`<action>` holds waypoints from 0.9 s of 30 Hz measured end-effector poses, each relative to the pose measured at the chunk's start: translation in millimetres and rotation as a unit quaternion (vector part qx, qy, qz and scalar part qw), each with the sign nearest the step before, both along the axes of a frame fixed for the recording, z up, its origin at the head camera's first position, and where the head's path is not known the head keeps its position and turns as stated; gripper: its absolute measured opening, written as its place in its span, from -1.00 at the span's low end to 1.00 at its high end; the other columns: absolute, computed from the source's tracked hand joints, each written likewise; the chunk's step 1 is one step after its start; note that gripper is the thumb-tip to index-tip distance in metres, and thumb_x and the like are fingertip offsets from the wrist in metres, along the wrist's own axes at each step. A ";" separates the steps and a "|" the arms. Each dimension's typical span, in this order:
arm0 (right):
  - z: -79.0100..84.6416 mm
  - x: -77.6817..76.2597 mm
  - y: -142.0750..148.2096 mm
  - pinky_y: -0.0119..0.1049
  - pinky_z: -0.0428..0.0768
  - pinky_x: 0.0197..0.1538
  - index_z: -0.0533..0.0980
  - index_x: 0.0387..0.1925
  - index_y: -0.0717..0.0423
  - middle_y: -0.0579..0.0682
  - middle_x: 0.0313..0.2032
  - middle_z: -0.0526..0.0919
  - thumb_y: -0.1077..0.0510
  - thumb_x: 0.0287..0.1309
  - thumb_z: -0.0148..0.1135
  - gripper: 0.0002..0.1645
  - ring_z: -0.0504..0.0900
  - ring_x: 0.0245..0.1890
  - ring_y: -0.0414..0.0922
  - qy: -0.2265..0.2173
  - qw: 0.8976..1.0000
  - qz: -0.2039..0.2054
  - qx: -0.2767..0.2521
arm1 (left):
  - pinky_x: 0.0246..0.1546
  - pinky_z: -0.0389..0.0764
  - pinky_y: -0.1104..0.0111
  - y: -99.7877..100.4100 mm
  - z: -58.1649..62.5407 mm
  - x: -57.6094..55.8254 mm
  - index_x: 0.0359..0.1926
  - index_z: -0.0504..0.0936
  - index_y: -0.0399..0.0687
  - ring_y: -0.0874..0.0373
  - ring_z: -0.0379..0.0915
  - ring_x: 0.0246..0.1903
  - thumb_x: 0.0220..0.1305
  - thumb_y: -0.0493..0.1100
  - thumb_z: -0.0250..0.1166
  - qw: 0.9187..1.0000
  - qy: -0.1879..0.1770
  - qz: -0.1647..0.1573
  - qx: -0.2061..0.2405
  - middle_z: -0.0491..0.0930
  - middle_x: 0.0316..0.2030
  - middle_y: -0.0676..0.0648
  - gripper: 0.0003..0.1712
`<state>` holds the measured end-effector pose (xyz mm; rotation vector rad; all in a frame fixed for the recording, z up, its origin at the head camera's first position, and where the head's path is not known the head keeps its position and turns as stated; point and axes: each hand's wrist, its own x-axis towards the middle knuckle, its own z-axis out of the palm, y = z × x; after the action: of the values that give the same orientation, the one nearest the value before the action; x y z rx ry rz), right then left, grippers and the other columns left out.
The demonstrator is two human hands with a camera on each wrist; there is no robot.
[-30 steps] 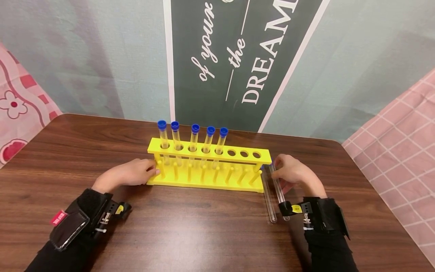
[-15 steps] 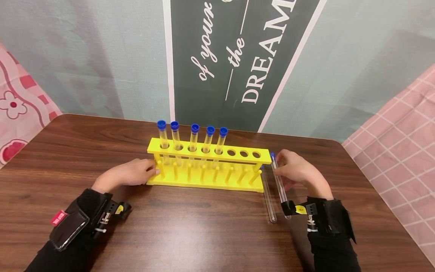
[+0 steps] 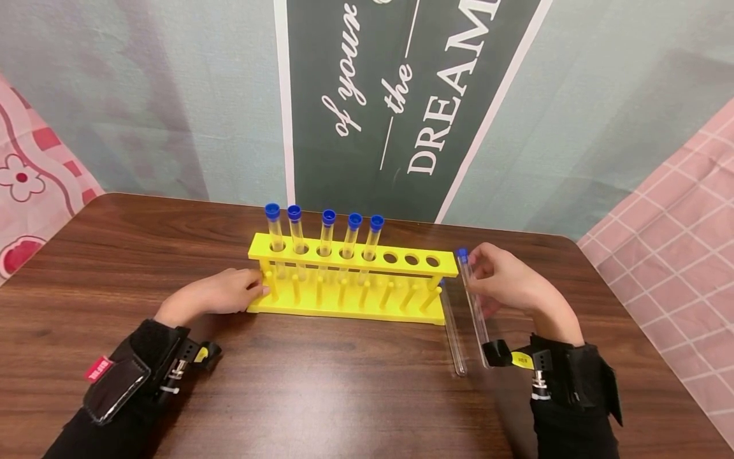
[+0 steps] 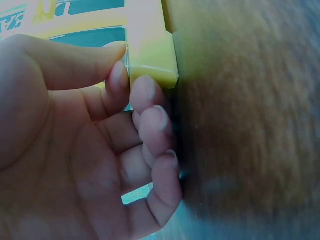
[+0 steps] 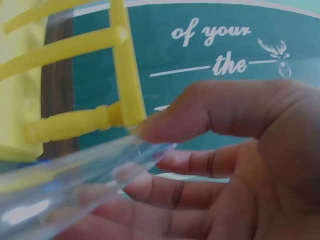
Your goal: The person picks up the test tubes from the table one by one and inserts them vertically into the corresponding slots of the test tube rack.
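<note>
My left hand (image 3: 229, 290) pinches the left end of the yellow test tube rack (image 3: 344, 307). In the left wrist view, thumb and index finger meet at the rack's edge (image 4: 152, 55), the other fingers curled beside it. My right hand (image 3: 510, 277) holds a clear test tube (image 3: 477, 319) with a blue cap (image 3: 462, 254), tilted just right of the rack. Seen from the right wrist, the thumb presses the tube (image 5: 75, 175) against the fingers. Several blue-capped test tubes (image 3: 327, 233) stand in the rack's left holes; three holes at its right end hold no tube.
Another clear test tube (image 3: 455, 341) lies on the brown wooden table (image 3: 344, 389), between the rack's right end and the held tube. Short yellow pegs (image 3: 387, 296) rise along the rack's front. A cloth backdrop (image 3: 241, 115) with lettering hangs behind the table.
My right hand has moved right and a little farther back, drawing the held tube's capped end up and away from the rack. The left hand and rack have stayed put.
</note>
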<state>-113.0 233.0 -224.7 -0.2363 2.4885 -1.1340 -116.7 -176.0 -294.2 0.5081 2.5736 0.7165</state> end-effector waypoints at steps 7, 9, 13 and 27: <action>6.5 4.9 -4.2 -0.09 0.59 -0.47 0.12 -0.05 0.37 0.15 -0.42 0.39 0.41 0.10 0.10 -0.57 0.54 -0.56 -0.02 0.004 0.998 0.038 -0.051 | -0.58 0.26 0.36 0.1 0.7 -0.3 -0.45 0.33 -0.19 0.17 0.19 -0.67 0.38 -0.19 -0.04 1.000 -0.004 0.001 0.006 0.29 -0.64 -0.03 -0.76; 7.9 5.9 -5.8 -0.09 0.59 -0.47 0.13 -0.07 0.37 0.16 -0.42 0.38 0.42 0.10 0.10 -0.57 0.54 -0.56 -0.03 0.010 0.998 0.045 -0.053 | -0.58 0.26 0.36 0.0 0.3 -0.5 -0.45 0.33 -0.19 0.17 0.18 -0.66 0.38 -0.19 -0.04 1.000 -0.005 0.001 0.007 0.29 -0.64 -0.03 -0.76; 9.7 7.2 -9.7 -0.08 0.59 -0.46 0.13 -0.09 0.39 0.18 -0.40 0.34 0.45 0.08 0.11 -0.58 0.53 -0.54 -0.04 0.020 0.995 0.067 -0.068 | -0.58 0.26 0.36 -0.4 -0.8 -1.2 -0.45 0.33 -0.19 0.17 0.19 -0.66 0.38 -0.19 -0.03 1.000 -0.007 0.003 0.007 0.29 -0.64 -0.03 -0.76; 3.4 8.5 -26.0 -0.07 0.59 -0.42 0.17 -0.14 0.35 0.22 -0.41 0.36 0.52 0.02 0.13 -0.59 0.56 -0.48 0.01 0.032 0.986 0.110 -0.118 | -0.58 0.27 0.36 -0.6 -2.5 -1.1 -0.43 0.34 -0.19 0.17 0.20 -0.65 0.38 -0.18 -0.03 1.000 -0.005 0.001 0.006 0.29 -0.63 -0.03 -0.76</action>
<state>-104.4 207.0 -221.3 -0.6059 2.3082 -1.3409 -117.8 -176.7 -296.7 0.5044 2.5619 0.7346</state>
